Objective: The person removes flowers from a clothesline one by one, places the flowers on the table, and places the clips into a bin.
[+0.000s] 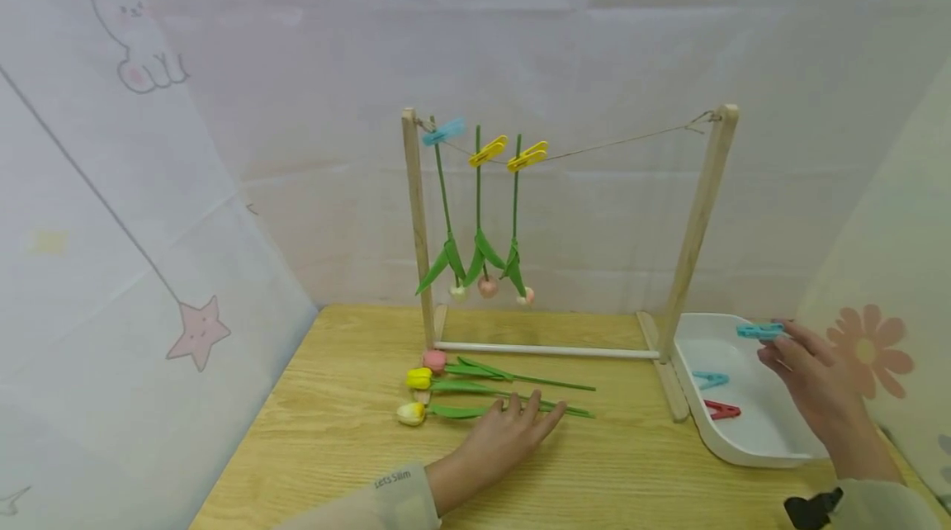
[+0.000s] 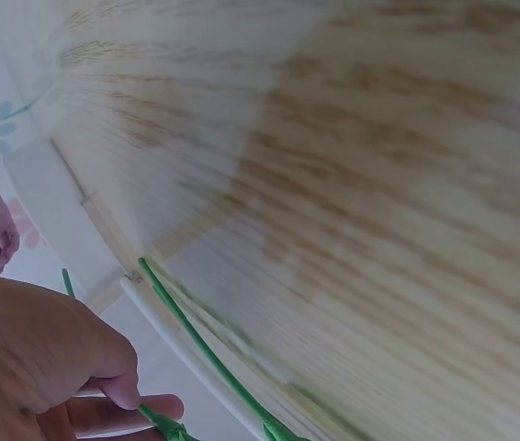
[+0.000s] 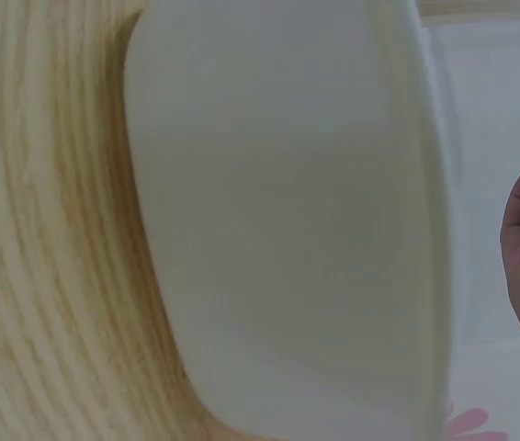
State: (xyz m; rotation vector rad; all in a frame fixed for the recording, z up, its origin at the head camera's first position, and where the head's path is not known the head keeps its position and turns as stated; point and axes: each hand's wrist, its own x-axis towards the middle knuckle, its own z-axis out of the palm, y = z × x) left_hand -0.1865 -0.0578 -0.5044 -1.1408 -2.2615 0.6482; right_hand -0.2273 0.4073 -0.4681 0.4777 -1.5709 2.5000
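In the head view, my left hand (image 1: 513,431) is over the stems of the tulips lying on the table. Its thumb and fingers pinch the green stem (image 2: 161,424) of the white-and-yellow tulip (image 1: 411,413), the nearest of three. Behind that flower lie a yellow tulip (image 1: 419,379) and a pink tulip (image 1: 434,362). My right hand (image 1: 813,369) pinches a light blue clothespin (image 1: 759,332) above the white tray (image 1: 773,443). A blue clothespin (image 1: 711,380) and a red clothespin (image 1: 722,409) lie in that tray.
A wooden frame (image 1: 691,249) carries a sagging string (image 1: 624,144). Three tulips hang head-down at its left part, held by a blue clothespin (image 1: 444,131) and two yellow clothespins (image 1: 488,151). A white rod (image 1: 550,350) joins the frame's feet, close behind the lying tulips.
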